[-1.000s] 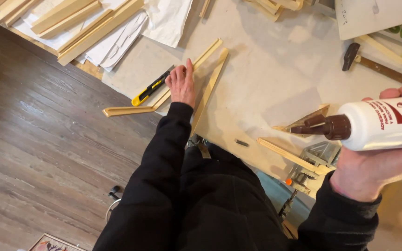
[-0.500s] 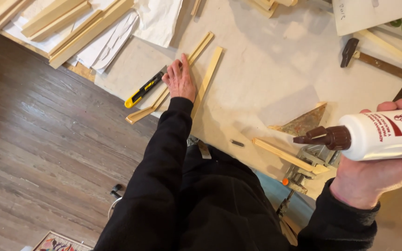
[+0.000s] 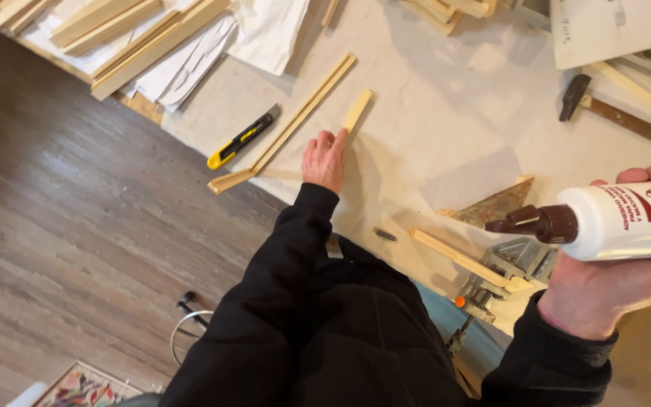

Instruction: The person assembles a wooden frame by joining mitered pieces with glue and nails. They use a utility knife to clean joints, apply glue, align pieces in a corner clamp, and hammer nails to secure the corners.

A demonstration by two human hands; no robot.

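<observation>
Gripping a white plastic glue bottle with a brown nozzle (image 3: 612,221), the right hand (image 3: 604,290) has its fingers closed around the body, nozzle pointing left above a grey metal corner clamp (image 3: 508,270) holding a pale wooden strip (image 3: 457,257). The left hand (image 3: 325,160) lies flat on the paper-covered counter (image 3: 446,128), fingers (image 3: 338,140) stretched out and close together, tips touching the lower end of a short pale wooden slat (image 3: 357,111). Just to its left sit a long L-shaped wooden moulding (image 3: 295,124) and a yellow-and-black utility knife (image 3: 243,136).
</observation>
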